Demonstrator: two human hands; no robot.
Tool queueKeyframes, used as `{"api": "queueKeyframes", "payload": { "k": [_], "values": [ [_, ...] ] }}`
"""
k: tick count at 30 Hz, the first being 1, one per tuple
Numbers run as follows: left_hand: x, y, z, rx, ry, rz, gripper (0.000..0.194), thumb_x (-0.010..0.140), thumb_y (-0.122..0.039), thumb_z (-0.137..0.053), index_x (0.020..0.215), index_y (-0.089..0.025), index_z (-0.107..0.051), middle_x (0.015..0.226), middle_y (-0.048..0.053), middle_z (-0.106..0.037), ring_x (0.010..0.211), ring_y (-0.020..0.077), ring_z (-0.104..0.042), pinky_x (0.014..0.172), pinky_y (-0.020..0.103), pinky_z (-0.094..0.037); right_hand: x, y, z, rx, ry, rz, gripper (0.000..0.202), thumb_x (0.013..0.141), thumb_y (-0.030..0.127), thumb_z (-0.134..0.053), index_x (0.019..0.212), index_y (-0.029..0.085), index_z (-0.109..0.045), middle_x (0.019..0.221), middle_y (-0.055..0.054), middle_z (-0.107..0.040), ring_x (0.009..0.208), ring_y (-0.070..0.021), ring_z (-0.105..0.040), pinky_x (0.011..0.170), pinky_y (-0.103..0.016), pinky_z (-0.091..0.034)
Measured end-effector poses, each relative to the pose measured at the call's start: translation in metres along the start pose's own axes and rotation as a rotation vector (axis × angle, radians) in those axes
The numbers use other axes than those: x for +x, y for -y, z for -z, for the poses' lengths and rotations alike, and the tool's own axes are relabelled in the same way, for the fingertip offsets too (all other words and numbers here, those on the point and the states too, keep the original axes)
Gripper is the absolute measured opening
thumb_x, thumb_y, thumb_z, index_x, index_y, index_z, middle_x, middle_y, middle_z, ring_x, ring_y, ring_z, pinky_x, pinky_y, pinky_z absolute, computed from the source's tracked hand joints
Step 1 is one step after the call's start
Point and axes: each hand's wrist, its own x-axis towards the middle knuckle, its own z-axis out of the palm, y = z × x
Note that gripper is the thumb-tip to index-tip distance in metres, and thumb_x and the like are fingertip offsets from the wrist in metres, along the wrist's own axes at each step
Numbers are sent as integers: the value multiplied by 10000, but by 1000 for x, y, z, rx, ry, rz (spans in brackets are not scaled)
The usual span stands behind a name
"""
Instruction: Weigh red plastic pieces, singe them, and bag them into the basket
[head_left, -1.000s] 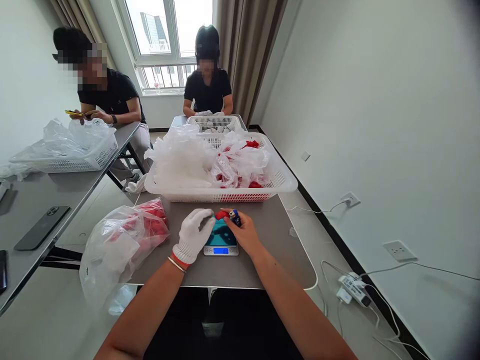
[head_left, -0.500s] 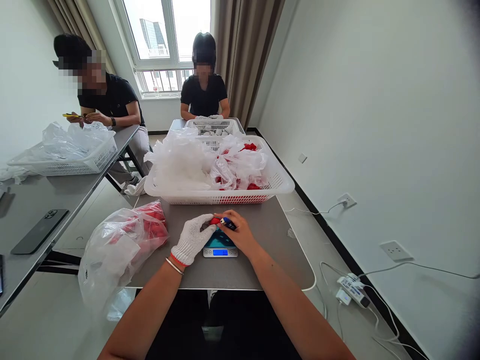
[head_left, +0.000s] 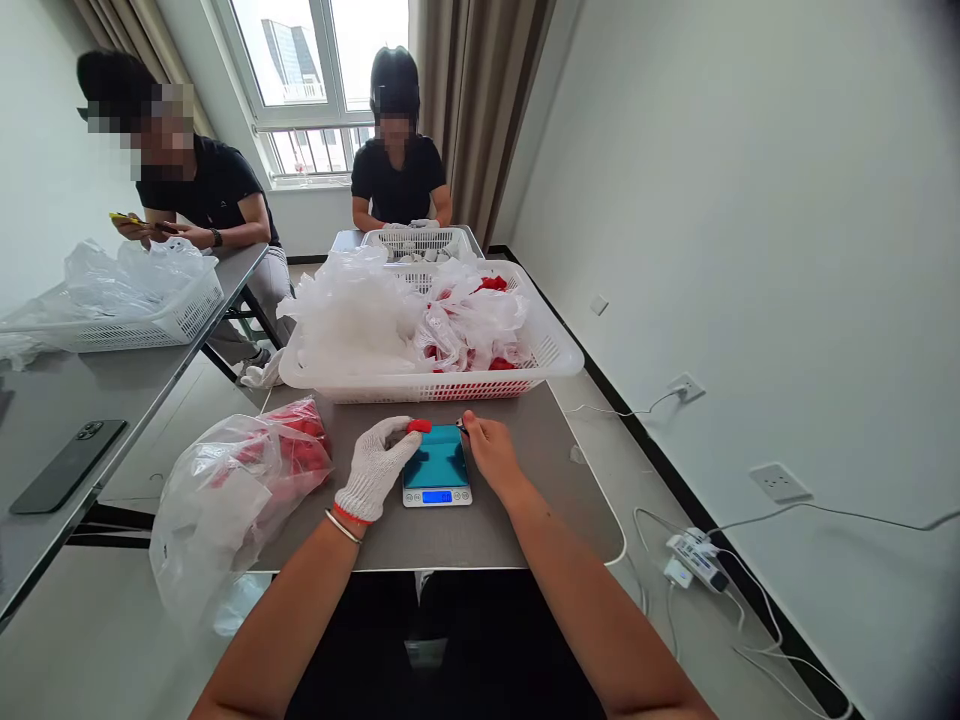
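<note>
My left hand (head_left: pixel 373 465), in a white knit glove with a red cuff, pinches a small red piece (head_left: pixel 419 426) between thumb and fingers. The piece is held over the far left part of a small digital scale (head_left: pixel 437 497) with a shiny teal top and a lit blue display. My bare right hand (head_left: pixel 487 450) is closed around a small dark object with a metallic-looking tip (head_left: pixel 461 425), by the scale's far right corner. Most of that object is hidden in my fingers, so its kind is unclear. A gap separates the two hands.
Left of the scale lies a clear plastic bag (head_left: pixel 217 500) of red pieces. Behind it stands a large white basket (head_left: pixel 559 355) with plastic bags and red pieces. Two people sit beyond, one at a side table (head_left: pixel 135 385) holding a phone (head_left: pixel 71 465). A power strip (head_left: pixel 697 560) lies on the floor.
My hands have moved apart. The right hand has drawn the dark object away from the red piece, uncovering the scale's teal top. The view has shifted slightly.
</note>
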Motion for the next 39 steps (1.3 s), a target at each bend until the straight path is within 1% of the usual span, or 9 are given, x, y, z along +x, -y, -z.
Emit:
{"api": "queueKeyframes", "payload": {
  "k": [6,12,15,20,23,26,32,35,39],
  "values": [
    [0,2,-2,-52,37,54,440,756,-394,-716,1121,-152,-667,891,66,-745,664,157,-669,525,239,-534,0,1,-3,-247,19,40,569,941,548,-257,485,212,-304,446,3,-369,456,-121,-340,504,-292,-184],
    [0,-1,0,-61,-9,25,370,771,-365,-705,1088,-179,-676,954,58,-746,680,143,-674,529,221,-531,-4,3,-2,-409,40,55,528,959,381,-356,509,193,-559,508,-39,-564,515,-139,-454,532,-288,-200],
    [0,0,0,-51,9,15,338,779,-357,-695,1065,-176,-687,930,55,-746,697,152,-680,539,225,-536,-3,2,-2,-424,19,85,549,974,381,-355,531,195,-620,532,-58,-613,519,-144,-486,532,-292,-208],
    [1,4,0,-67,70,25,404,756,-395,-723,1089,-170,-686,868,46,-745,640,147,-667,497,224,-515,1,-1,-4,-513,-28,86,574,987,406,-341,575,193,-679,577,-76,-665,528,-152,-522,530,-307,-198],
    [2,5,1,-79,43,42,443,750,-419,-731,1107,-160,-680,866,54,-745,610,132,-651,492,219,-508,-1,-2,-2,-589,21,102,539,967,416,-389,579,186,-684,580,-76,-664,541,-154,-535,537,-309,-190],
    [3,7,2,-57,26,32,450,762,-414,-722,1128,-156,-675,907,71,-748,653,142,-662,513,229,-519,-3,-1,1,-559,71,131,512,965,418,-393,635,188,-710,607,-68,-677,573,-159,-560,549,-299,-212],
    [2,16,-1,53,101,-111,341,774,-357,-709,1057,-166,-717,956,78,-748,805,184,-687,617,259,-547,0,2,0,-548,33,77,549,991,412,-341,658,187,-715,651,-73,-698,592,-161,-573,554,-298,-211],
    [2,16,-1,22,88,-97,364,774,-374,-712,1073,-166,-710,937,69,-747,773,176,-685,631,270,-555,0,0,1,-571,56,59,526,980,428,-374,678,196,-737,645,-74,-699,599,-171,-580,556,-303,-209],
    [4,17,1,-2,35,-67,392,775,-382,-711,1102,-167,-697,957,66,-745,772,179,-685,629,280,-564,-2,-3,3,-508,126,125,494,977,416,-385,718,220,-757,637,-52,-699,617,-174,-593,568,-298,-239]
  ]
}}
